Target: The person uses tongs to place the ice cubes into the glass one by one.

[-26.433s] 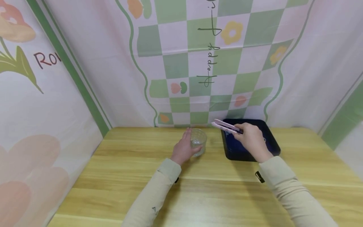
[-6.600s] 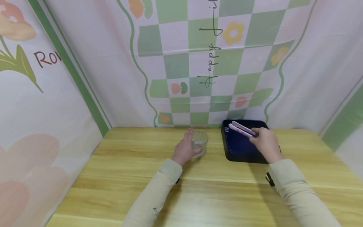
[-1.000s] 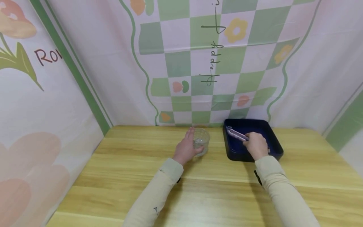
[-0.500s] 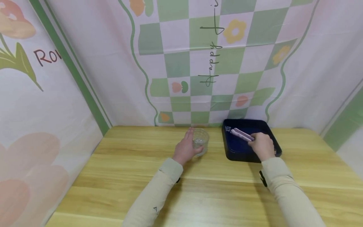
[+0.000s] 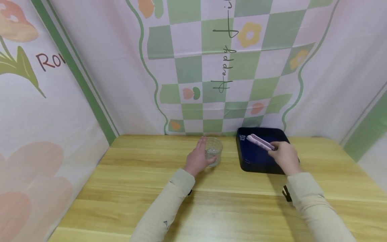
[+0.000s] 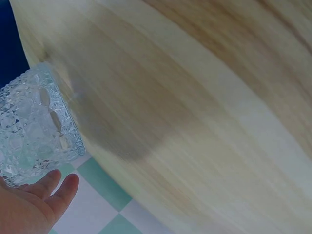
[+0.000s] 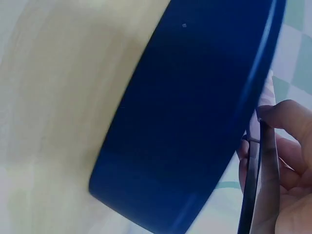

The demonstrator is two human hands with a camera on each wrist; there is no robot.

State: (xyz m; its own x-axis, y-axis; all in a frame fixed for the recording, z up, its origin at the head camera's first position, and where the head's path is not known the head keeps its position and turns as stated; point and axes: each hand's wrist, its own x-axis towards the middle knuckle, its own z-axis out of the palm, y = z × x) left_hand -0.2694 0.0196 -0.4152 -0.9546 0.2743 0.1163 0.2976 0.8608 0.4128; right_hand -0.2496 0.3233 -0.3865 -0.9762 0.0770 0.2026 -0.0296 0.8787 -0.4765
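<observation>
A clear cut-glass tumbler [image 5: 214,152] stands upright on the table. My left hand [image 5: 197,158] holds its left side, thumb towards me and fingers on the far side. Its faceted wall fills the left edge of the left wrist view, above the fingers [image 6: 63,192]. In my right hand [image 5: 284,155] is a pair of pale pink tongs [image 5: 259,142], pinched between thumb and fingers. Their tips hang over the dark blue tray [image 5: 254,163]; whether they hold anything is too small to tell. Small whitish marks or pieces [image 5: 242,137] show in the tray's back left corner.
The wooden table [image 5: 169,201] reaches back to a checked, printed cloth [image 5: 211,111]. A second printed cloth [image 5: 54,134] hangs at the left. The tray's raised wall [image 7: 161,146] lies close to the right hand in the right wrist view.
A second ago the tongs pointed down into the tray's back left corner. They have since lifted and shifted right with my right hand. My left hand keeps its hold on the tumbler.
</observation>
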